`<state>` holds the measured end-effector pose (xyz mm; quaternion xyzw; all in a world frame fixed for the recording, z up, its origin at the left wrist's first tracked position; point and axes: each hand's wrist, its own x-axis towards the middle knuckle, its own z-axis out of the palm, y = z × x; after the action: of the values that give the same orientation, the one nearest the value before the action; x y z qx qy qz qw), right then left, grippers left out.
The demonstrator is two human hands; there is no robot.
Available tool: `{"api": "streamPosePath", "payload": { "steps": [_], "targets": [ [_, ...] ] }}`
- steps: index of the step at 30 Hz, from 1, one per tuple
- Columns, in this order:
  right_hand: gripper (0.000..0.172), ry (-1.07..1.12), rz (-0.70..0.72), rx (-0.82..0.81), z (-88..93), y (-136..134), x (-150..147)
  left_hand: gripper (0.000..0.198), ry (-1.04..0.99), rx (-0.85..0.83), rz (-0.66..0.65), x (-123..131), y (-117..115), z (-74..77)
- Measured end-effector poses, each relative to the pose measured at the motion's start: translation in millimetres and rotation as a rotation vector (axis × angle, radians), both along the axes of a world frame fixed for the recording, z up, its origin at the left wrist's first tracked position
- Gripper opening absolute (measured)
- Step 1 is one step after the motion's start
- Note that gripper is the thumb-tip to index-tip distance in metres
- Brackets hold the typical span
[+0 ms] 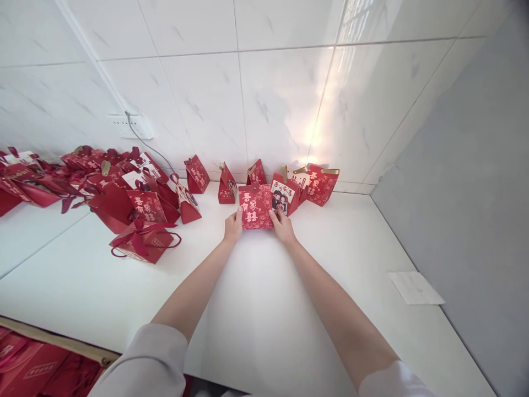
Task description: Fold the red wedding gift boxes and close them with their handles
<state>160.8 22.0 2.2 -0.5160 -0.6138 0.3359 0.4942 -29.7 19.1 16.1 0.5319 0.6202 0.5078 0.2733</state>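
Observation:
A flat red gift box [255, 207] with gold characters lies on the white table [264, 309] near the wall. My left hand [233, 226] grips its lower left edge, fingers closed on it. At the lower right edge my right hand [282, 225] pinches the same box. Just behind stand several folded red boxes, one with a picture on its front [284, 196] and one with gold trim [320, 184].
A heap of red gift boxes and ribbons [103, 187] covers the left of the table, with a ribboned box [142, 242] nearest me. A white paper sheet [415, 288] lies at the right. A wall socket [136, 127] with a cable sits on the tiled wall. More red boxes [28, 366] lie below the table's front edge.

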Motion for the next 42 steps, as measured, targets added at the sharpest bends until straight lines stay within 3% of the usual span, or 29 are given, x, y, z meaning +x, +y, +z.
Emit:
{"api": "streamPosePath", "payload": {
  "steps": [42],
  "targets": [
    [0.041,0.029,-0.016,0.006,0.9,-0.7,-0.7,0.064,0.066,-0.019,0.016,2.2,-1.5,1.5]
  ]
}}
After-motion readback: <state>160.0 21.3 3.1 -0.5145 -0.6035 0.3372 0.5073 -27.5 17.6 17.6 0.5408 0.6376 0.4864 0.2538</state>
